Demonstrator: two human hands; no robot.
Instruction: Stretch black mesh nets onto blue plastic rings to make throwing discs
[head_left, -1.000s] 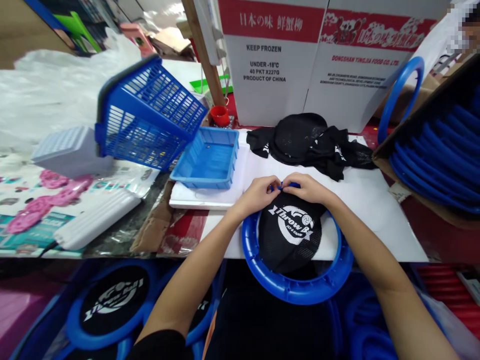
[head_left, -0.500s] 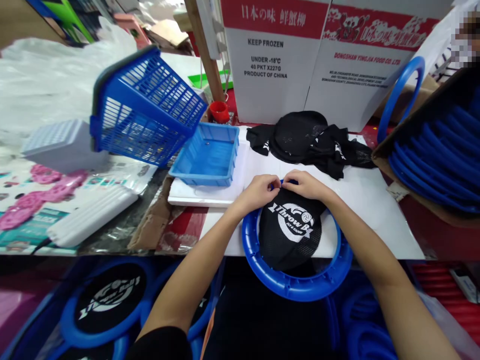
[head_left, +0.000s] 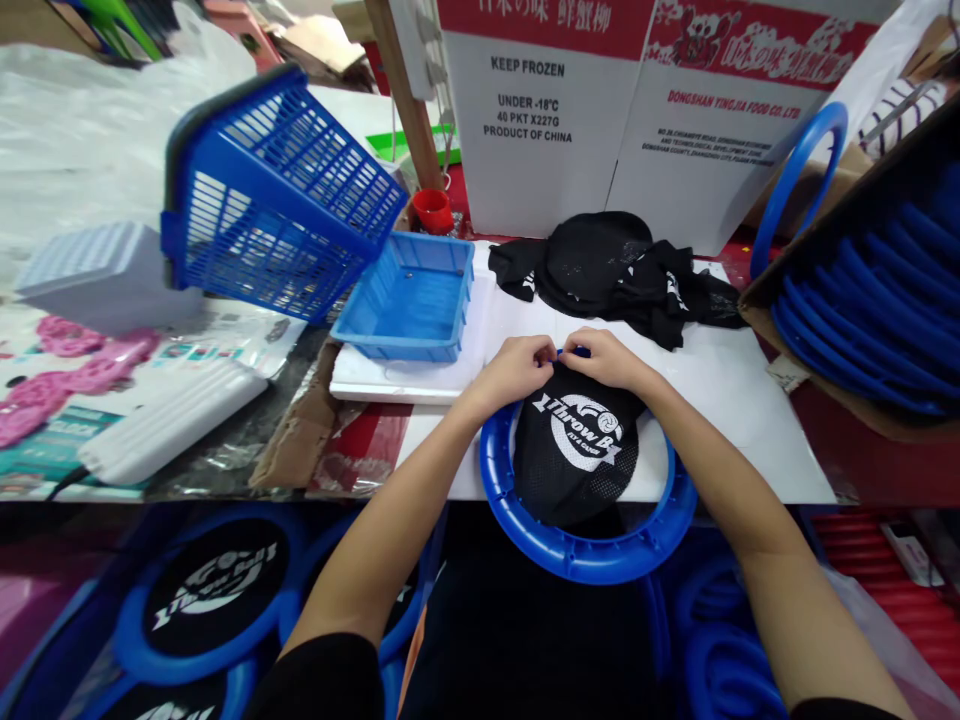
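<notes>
A blue plastic ring (head_left: 592,562) lies tilted over the table's front edge. Across its opening hangs black mesh fabric (head_left: 570,470) with a white printed logo, attached or held at the ring's far rim and slack on the near side. My left hand (head_left: 521,366) pinches the fabric's edge at the far rim, thumb and fingers together. Right beside it, my right hand (head_left: 600,357) is closed in a pinch on the same edge. The fingertips nearly meet, and what exactly lies between them is partly hidden.
Black mesh pieces (head_left: 600,262) lie in a heap behind the ring. A light blue tray (head_left: 409,310) and a tilted blue basket (head_left: 281,200) stand to the left. At right, a carton holds blue rings (head_left: 862,335). Finished-looking discs (head_left: 217,595) sit below the table edge.
Both hands stay pinched at the ring's far rim, with only slight finger movement. The whole view has shifted a little, so everything appears slightly higher and further left.
</notes>
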